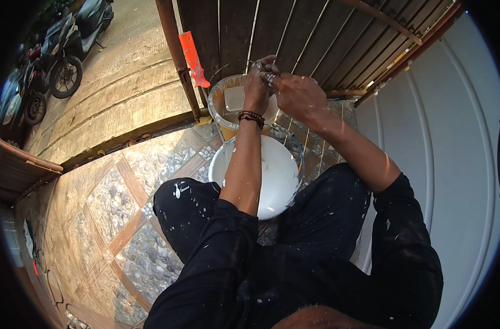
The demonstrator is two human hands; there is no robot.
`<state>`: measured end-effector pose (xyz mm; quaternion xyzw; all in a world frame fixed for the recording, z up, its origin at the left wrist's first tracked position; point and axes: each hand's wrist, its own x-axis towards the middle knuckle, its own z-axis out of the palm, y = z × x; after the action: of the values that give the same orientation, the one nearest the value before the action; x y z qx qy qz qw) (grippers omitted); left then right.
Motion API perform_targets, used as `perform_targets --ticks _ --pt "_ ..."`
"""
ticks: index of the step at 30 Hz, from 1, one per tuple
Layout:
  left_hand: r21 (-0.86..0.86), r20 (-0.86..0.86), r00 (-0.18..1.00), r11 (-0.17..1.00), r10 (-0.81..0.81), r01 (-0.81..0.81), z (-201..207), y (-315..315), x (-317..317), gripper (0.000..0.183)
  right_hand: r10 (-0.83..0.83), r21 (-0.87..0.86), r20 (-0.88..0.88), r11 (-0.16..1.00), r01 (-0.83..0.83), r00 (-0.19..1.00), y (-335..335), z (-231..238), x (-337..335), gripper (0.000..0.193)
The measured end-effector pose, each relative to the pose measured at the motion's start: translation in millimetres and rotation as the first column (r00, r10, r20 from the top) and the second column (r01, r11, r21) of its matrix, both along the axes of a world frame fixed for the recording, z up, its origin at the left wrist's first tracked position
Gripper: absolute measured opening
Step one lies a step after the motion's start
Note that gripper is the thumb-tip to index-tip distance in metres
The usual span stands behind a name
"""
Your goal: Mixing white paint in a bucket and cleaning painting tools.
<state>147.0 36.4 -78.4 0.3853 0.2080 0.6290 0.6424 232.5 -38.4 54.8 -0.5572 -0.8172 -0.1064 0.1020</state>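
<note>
My left hand [260, 82] and my right hand [299, 97] meet in front of me, above the far side of a round tub. Both have curled fingers pressed close together, with pale smears on them. Whatever they pinch is too small or hidden to name. The tub [222, 118] has a pale rim, and brownish residue coats its inner wall. Nearer to me, between my knees, stands a white basin [283, 197], partly covered by my left forearm. A dark beaded bracelet [251, 117] circles my left wrist.
A dark slatted gate [233, 33] with rusty posts rises just beyond the tub. Against its left post is an orange-red flat object [192, 57]. A pale ribbed wall [447, 137] bounds my right. Patterned tiles [135, 219] lie left; motorbikes [63, 74] stand outside on concrete.
</note>
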Motion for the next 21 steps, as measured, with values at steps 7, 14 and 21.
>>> perform_targets --ticks 7,14,21 --pt "-0.001 0.142 0.982 0.992 -0.124 0.125 21.1 -4.2 -15.3 0.040 -0.024 -0.022 0.033 0.999 0.025 0.999 1.3 -11.5 -5.5 0.020" --pt "-0.105 0.037 0.999 0.994 -0.019 0.023 18.1 -4.8 -10.2 0.039 -0.115 0.045 -0.010 0.992 0.115 0.993 -1.2 2.3 3.4 0.019" --pt "-0.027 0.015 0.998 0.998 -0.054 0.055 11.3 -4.7 -5.6 0.031 -0.090 -0.003 0.019 0.996 0.090 0.996 7.9 -6.5 -6.7 0.020"
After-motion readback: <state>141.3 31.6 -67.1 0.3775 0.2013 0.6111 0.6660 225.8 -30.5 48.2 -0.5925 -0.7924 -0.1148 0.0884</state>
